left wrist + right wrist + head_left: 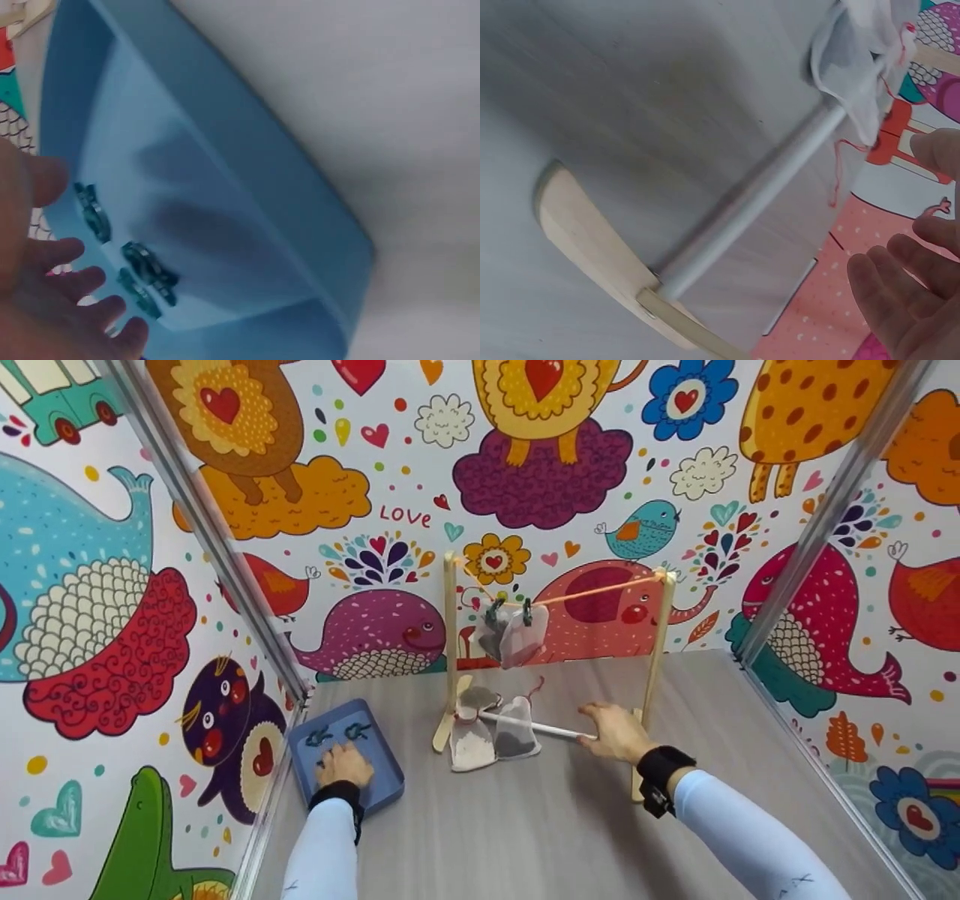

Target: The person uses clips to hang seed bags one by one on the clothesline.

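In the lower left of the head view, green clips point(357, 730) are lying in a blue tray point(386, 769), just beyond the fingers of the left hand point(346, 765). They are looking small, light and stiff, probably springy and a little slick, so a thumb-and-forefinger pinch on the grip ends would likely suit them best. The soft pouches point(517, 731) lying at the middle of the frame are seeming limp and light, perhaps loosely filled, and their gathered necks are offering the safest hold; two hanging bags point(523, 636) are pulling the orange string point(600, 587) into a dip, so they are evidently carrying some weight. The left wrist view is showing what the head view is hiding: the left thumb and fingers are standing apart with nothing between them, and a paler green shape is showing beside the clips, though whether it is another clip or a reflection I cannot tell. In the head view the right hand point(619, 733) is covering the end of the white rod point(559, 728); the right wrist view is revealing that end meeting a wooden foot point(600, 247), while the right fingers are spreading loosely, gripping nothing.
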A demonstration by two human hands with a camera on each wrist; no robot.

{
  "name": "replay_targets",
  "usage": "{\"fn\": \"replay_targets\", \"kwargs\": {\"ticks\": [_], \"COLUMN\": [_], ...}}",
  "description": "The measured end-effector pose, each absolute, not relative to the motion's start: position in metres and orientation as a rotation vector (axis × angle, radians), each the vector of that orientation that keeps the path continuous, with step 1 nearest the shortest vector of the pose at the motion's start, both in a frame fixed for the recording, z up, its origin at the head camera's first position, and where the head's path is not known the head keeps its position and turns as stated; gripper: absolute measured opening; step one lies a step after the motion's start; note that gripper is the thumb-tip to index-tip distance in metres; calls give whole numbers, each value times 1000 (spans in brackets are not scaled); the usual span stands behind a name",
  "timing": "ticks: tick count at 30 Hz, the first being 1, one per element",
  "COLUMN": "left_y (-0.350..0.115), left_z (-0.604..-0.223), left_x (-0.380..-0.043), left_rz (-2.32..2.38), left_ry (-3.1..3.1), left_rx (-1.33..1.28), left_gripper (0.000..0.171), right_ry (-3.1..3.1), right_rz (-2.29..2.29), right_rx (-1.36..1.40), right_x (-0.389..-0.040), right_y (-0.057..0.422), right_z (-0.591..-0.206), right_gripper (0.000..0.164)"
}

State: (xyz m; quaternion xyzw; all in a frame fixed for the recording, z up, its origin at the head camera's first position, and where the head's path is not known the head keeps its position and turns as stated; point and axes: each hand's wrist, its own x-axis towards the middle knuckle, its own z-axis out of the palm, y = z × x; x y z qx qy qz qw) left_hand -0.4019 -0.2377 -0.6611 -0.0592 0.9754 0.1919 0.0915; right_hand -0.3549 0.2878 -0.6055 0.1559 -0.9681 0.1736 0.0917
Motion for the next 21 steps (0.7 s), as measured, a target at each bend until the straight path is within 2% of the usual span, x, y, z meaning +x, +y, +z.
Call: {"fn": "replay_targets", "kwargs": {"ticks": [5,8,11,17,21], "left_y": [-249,-250,-242,-226,-221], "left_z": [-692,-695,-687,-686,-690], "left_x": [-389,-383,-382,-384,-384], "left_rz": [548,523,502,525,605], "left_ry": [2832,2857,2941,3087,3099], "left_rx": [-163,-161,-154,-133,-161], "left_gripper": [69,66,57,28,27], "right_ry": [-2883,-2912,-2942,-2964,-2956], "right_rz": [485,479,488,519,515], "right_rx": [588,622,614,591,599], "right_x": [-347,-344,-345,-348,-349], "right_y": [285,285,286,284,282], "right_z": [-617,-617,-614,-610,-611], "right_gripper": [46,40,35,32,32]}}
